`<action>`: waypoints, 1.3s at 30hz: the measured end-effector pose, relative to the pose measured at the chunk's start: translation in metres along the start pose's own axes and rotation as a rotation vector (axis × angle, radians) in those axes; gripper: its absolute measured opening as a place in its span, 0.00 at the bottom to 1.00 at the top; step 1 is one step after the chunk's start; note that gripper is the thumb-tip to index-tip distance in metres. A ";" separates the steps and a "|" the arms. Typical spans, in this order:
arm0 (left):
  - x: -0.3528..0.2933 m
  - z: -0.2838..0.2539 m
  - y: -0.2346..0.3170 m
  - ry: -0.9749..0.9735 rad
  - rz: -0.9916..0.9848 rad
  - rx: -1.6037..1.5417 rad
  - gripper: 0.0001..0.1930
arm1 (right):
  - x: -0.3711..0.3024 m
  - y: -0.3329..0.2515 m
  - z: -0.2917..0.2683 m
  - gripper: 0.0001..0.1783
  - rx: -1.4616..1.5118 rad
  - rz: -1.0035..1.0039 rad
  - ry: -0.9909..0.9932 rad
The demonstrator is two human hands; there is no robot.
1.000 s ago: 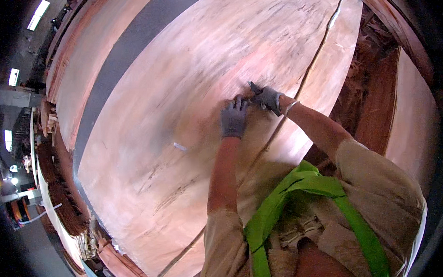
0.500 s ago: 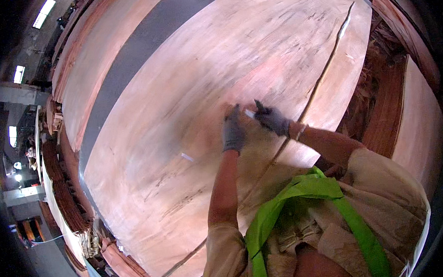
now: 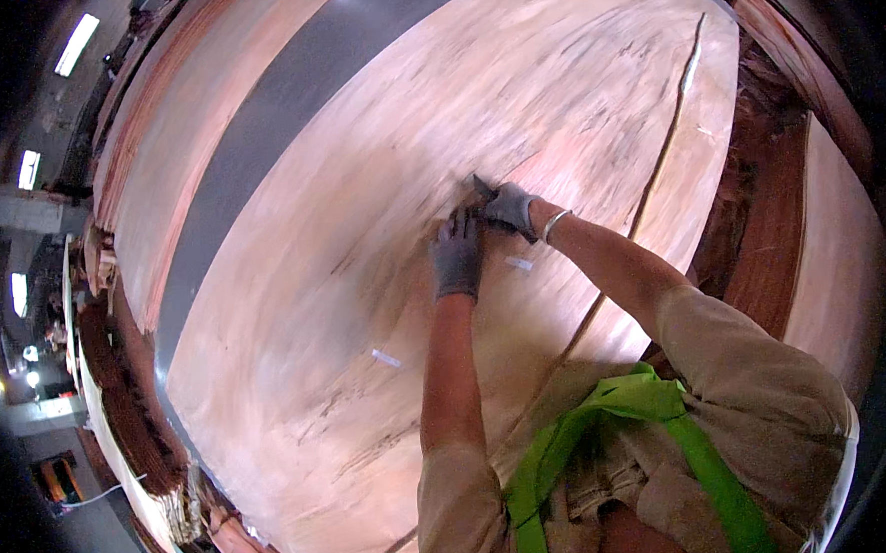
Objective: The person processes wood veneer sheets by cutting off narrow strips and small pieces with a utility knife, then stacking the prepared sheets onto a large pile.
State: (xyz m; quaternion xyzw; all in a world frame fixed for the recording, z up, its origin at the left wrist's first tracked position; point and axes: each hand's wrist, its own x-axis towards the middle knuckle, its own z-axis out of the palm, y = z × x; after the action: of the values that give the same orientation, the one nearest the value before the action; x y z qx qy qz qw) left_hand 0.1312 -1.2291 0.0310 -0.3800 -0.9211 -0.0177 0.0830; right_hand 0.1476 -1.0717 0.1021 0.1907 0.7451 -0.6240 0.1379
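sheet (image 3: 283,285) under left grip (image 3: 456,259), dark tool (image 3: 481,185) in right grip (image 3: 511,211)

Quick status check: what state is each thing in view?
Wood sheet: spread out, long dark gap running along it
Left hand: gloved, fingers extended at the sheet
Right hand: gloved, closed around a dark tool
Two white strips: lying apart on the sheet
Green strap: worn by the person

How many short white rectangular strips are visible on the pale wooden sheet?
2. One short white rectangular strip lies left of the grey-gloved left hand, nearer the body; the other strip lies just nearside of the grey-gloved right hand. Others may be hidden under the hands.
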 end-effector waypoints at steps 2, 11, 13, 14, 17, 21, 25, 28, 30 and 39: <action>0.006 0.013 0.006 0.095 0.087 -0.039 0.20 | 0.008 0.025 -0.009 0.14 -0.074 -0.097 0.036; 0.005 0.022 0.013 0.091 0.034 -0.129 0.20 | -0.030 0.055 0.020 0.18 0.017 0.054 0.172; 0.001 0.021 0.003 0.114 0.044 -0.104 0.21 | -0.044 0.056 0.004 0.13 0.304 0.195 0.058; -0.001 0.021 -0.004 0.127 0.041 -0.088 0.21 | -0.047 0.054 -0.013 0.14 0.257 0.110 0.100; 0.001 0.001 -0.001 0.093 -0.136 -0.251 0.23 | -0.042 0.064 -0.087 0.17 0.209 0.070 0.247; 0.045 -0.026 0.043 0.130 -0.103 -0.276 0.27 | -0.006 0.104 -0.191 0.19 0.249 -0.074 0.372; 0.106 -0.023 0.096 0.144 0.009 -0.324 0.29 | 0.028 0.083 -0.213 0.23 -0.116 -0.112 0.338; 0.152 -0.029 0.152 -0.006 0.063 -0.373 0.27 | 0.047 0.112 -0.230 0.24 -0.273 0.037 0.422; 0.165 -0.021 0.163 -0.112 0.093 -0.244 0.25 | 0.047 0.102 -0.222 0.21 -0.278 0.050 0.422; 0.186 0.003 0.167 -0.234 0.211 -0.247 0.23 | 0.033 0.100 -0.228 0.14 -0.698 0.014 0.570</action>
State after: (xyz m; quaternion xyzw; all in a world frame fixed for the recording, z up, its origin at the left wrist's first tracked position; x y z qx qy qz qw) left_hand 0.1185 -0.9805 0.0539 -0.4809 -0.8705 -0.0773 -0.0706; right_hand 0.1711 -0.8291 0.0412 0.3022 0.9178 -0.2571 -0.0125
